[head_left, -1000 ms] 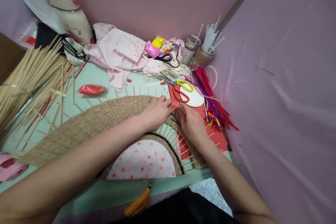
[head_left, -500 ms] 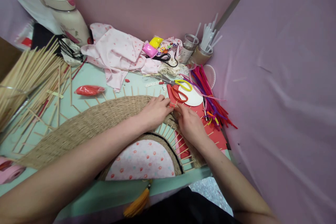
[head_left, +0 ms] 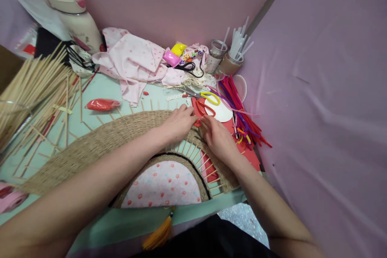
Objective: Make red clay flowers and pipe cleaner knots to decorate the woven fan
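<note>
A smooth pink wall [head_left: 187,0] stands behind a bench with a pale green cover [head_left: 109,84]. On it lies a big half-round piece of tan woven cord and thin wooden sticks [head_left: 90,147], with a white flowery cloth middle [head_left: 165,185]. The left hand [head_left: 180,123] is over its top right part, with the right hand [head_left: 219,139] just beside. Both grips have bent fingers, but I cannot tell how far open they are or what they hold. Scissors with yellow and orange handles [head_left: 197,95] lie just past the hands.
</note>
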The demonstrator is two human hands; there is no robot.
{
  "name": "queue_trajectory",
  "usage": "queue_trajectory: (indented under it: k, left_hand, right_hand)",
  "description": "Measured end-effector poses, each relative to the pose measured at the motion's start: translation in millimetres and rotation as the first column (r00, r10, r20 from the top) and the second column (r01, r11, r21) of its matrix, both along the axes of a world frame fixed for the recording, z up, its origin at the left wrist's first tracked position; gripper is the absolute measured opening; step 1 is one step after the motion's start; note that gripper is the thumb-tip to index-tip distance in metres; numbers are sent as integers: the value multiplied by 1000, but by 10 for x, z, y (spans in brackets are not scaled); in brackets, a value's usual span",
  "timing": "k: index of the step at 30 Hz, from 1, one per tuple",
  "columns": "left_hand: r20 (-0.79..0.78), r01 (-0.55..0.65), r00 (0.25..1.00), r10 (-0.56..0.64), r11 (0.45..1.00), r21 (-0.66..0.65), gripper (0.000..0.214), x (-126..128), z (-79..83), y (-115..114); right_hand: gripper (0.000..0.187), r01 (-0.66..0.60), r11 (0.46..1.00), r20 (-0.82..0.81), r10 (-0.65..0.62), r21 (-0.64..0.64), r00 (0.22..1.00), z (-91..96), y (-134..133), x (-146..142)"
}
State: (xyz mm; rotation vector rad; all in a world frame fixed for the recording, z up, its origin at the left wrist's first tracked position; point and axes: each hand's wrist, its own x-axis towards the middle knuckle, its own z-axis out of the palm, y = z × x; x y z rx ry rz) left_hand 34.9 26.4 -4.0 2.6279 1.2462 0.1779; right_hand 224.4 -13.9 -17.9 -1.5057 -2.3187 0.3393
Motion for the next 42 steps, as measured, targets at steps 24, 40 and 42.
queue_trajectory:
  k: [24,40,42]
  left_hand:
    - [130,-30,990,45,993,-114,37,1,-157,6]
    - [100,-15,995,27,992,-124,41,-11,-155,9]
    - [89,-17,996,27,994,-106,42,-13,-113,-17]
  right_hand:
    - [55,-7,998,-95,1,-69,995,-73,22,-10]
    - [56,-36,993,-153,19,-108,988,-105,35,6]
    - [56,-38,994,-176,20,-100,984,-100,24,12]
